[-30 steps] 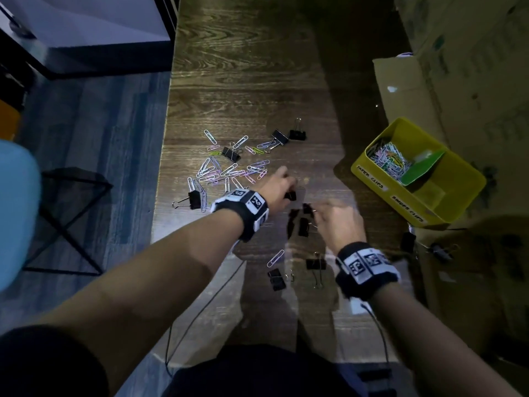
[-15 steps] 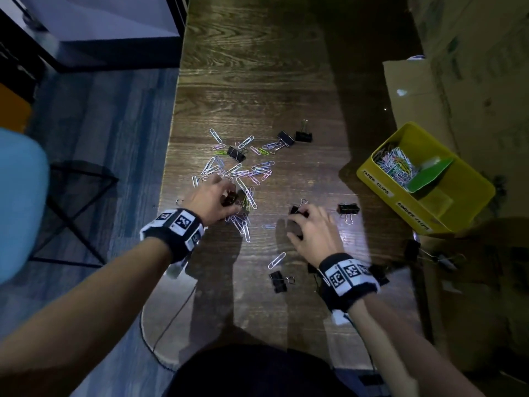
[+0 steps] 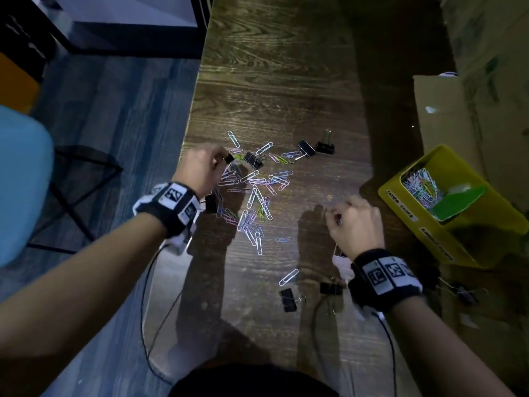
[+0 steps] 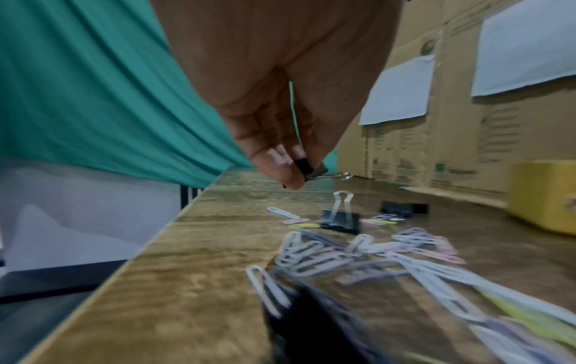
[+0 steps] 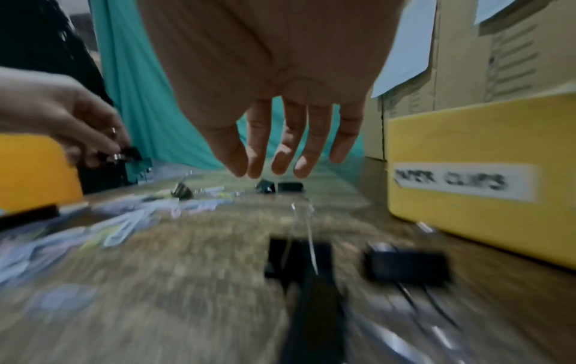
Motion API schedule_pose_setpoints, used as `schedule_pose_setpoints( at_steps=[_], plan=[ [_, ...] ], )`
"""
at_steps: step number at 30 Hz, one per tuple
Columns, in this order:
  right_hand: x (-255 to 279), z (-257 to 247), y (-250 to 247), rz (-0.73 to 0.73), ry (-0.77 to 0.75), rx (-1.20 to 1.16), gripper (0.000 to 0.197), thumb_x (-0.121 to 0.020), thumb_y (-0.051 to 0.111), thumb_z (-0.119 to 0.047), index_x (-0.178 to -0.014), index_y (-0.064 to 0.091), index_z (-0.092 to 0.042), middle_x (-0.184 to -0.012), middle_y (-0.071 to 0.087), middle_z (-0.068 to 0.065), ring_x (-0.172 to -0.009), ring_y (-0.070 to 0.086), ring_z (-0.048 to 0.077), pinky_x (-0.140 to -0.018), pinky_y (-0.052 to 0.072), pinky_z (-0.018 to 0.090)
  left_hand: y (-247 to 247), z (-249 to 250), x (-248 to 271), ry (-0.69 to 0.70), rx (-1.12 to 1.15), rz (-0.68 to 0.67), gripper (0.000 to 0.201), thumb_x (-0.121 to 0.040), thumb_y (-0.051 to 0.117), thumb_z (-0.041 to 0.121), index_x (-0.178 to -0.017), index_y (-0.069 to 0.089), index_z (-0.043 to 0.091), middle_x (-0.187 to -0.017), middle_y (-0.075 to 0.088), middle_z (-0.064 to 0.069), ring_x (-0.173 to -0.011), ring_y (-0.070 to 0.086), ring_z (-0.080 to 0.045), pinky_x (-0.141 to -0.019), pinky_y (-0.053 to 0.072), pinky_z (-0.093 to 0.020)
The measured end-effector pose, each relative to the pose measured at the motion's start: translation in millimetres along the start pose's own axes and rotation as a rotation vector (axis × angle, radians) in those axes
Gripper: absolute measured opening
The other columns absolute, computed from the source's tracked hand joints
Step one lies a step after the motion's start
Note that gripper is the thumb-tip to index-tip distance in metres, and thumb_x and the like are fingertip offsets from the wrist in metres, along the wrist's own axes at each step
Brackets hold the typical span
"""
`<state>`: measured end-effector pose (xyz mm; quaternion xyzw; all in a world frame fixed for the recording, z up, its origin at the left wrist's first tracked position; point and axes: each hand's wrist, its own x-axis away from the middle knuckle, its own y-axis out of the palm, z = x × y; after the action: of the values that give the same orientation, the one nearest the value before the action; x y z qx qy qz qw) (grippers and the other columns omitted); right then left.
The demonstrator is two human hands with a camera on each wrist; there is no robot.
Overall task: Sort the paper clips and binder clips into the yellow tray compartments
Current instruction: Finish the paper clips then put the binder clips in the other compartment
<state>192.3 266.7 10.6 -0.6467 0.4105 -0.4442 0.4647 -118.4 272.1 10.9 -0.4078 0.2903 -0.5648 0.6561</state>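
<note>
My left hand [image 3: 221,160] pinches a small black binder clip [image 4: 307,167] just above the far left of the paper clip pile [image 3: 254,196]. My right hand [image 5: 280,165] hovers with relaxed, straight fingers and holds nothing. It is left of the yellow tray [image 3: 400,202], above two blurred black binder clips [image 5: 299,256]. The tray's far compartment holds paper clips [image 3: 420,184] behind a green divider [image 3: 458,199]. More binder clips lie at the pile's far side [image 3: 306,148] and near my right wrist [image 3: 287,300].
The wooden table's left edge [image 3: 189,138] runs close to my left hand. Cardboard boxes [image 3: 486,67] and a flap [image 3: 438,110] stand behind the tray. A thin cable [image 3: 146,310] trails off the near left. A blue chair [image 3: 23,181] is on the left.
My left hand has moved away from me along the pile's left side and now holds a binder clip off the table. My right hand has shifted right, toward the tray.
</note>
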Motion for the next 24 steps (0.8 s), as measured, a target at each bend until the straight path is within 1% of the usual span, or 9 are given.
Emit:
schedule_pose_setpoints(
  at_steps=[2,4,9,11,13,15,16,19,24],
  plan=[
    [-27.1,-12.8,-14.4,0.044,-0.041,-0.060,0.020,-0.089,0.053,-0.025,-0.097,0.069,-0.017,-0.104,0.062,0.008,-0.099,0.057,0.028,-0.089,0.041,0.043,-1.8,-13.5,-30.8,-0.047,-0.055,0.014,0.017,-0.082,0.059,0.010,-0.096,0.066,0.015,-0.095,0.068,-0.009,-0.082,0.063,-0.030,-0.070,0.052,-0.033],
    [-58.3,-24.1,-25.1,0.047,-0.058,-0.088,0.021,-0.088,0.053,-0.021,-0.102,0.068,-0.019,-0.107,0.060,0.009,-0.103,0.056,0.030,-0.091,0.040,0.043,-0.9,-23.3,-56.2,-0.114,-0.129,-0.015,0.022,-0.080,0.054,0.011,-0.097,0.066,0.018,-0.098,0.068,-0.017,-0.090,0.062,-0.038,-0.079,0.052,-0.042],
    [-132.5,-31.5,-27.3,-0.103,-0.116,-0.012,0.039,-0.089,0.049,-0.014,-0.127,0.054,-0.020,-0.130,0.048,0.012,-0.119,0.047,0.034,-0.099,0.039,0.049,2.6,-35.3,-87.5,-0.171,-0.234,-0.136,0.026,-0.083,0.054,0.012,-0.105,0.063,0.022,-0.108,0.063,-0.020,-0.097,0.059,-0.040,-0.084,0.051,-0.046],
    [-152.1,-31.2,-19.7,-0.218,-0.170,0.042,0.049,-0.090,0.046,-0.011,-0.137,0.042,-0.026,-0.144,0.035,0.009,-0.129,0.037,0.033,-0.102,0.037,0.052,0.6,-33.8,-85.2,-0.136,-0.317,-0.189,0.032,-0.081,0.062,0.024,-0.113,0.058,0.022,-0.114,0.058,-0.017,-0.102,0.056,-0.039,-0.084,0.050,-0.048],
    [-163.9,-28.5,-11.3,-0.291,-0.192,0.086,0.053,-0.094,0.046,-0.015,-0.142,0.033,-0.031,-0.150,0.027,0.007,-0.133,0.031,0.034,-0.102,0.036,0.052,-3.8,-21.5,-78.7,-0.059,-0.464,-0.137,0.058,-0.073,0.069,0.043,-0.124,0.048,0.024,-0.124,0.047,-0.016,-0.112,0.046,-0.037,-0.089,0.044,-0.051],
    [-169.5,-25.7,-4.2,-0.297,-0.202,0.098,0.051,-0.095,0.049,-0.024,-0.142,0.033,-0.031,-0.147,0.032,0.006,-0.131,0.034,0.032,-0.101,0.037,0.050,-1.9,-0.6,-70.3,0.040,-0.493,-0.097,0.072,-0.070,0.066,0.058,-0.129,0.040,0.028,-0.127,0.041,-0.015,-0.118,0.040,-0.034,-0.094,0.038,-0.050],
    [-170.4,-24.9,-1.6,-0.281,-0.208,0.095,0.050,-0.094,0.051,-0.025,-0.141,0.036,-0.029,-0.143,0.038,0.006,-0.128,0.037,0.032,-0.100,0.039,0.049,5.1,8.8,-66.9,0.070,-0.452,-0.139,0.071,-0.071,0.065,0.059,-0.129,0.040,0.029,-0.127,0.041,-0.013,-0.116,0.042,-0.031,-0.094,0.038,-0.048],
    [-169.7,-21.1,0.6,-0.206,-0.192,0.054,0.045,-0.092,0.054,-0.019,-0.136,0.045,-0.022,-0.130,0.050,0.010,-0.121,0.044,0.032,-0.096,0.040,0.046,32.5,26.7,-62.8,0.111,-0.311,-0.362,0.060,-0.073,0.070,0.049,-0.123,0.048,0.024,-0.123,0.044,-0.008,-0.105,0.054,-0.032,-0.085,0.049,-0.044],
    [-168.8,0.1,-4.5,-0.131,-0.100,0.048,0.036,-0.091,0.051,-0.007,-0.126,0.054,-0.012,-0.120,0.053,0.017,-0.112,0.051,0.037,-0.092,0.045,0.049,42.7,29.2,-79.2,0.256,-0.278,-0.455,0.016,-0.077,0.062,0.013,-0.093,0.063,0.011,-0.100,0.061,-0.013,-0.089,0.059,-0.033,-0.071,0.046,-0.035]
  ],
)
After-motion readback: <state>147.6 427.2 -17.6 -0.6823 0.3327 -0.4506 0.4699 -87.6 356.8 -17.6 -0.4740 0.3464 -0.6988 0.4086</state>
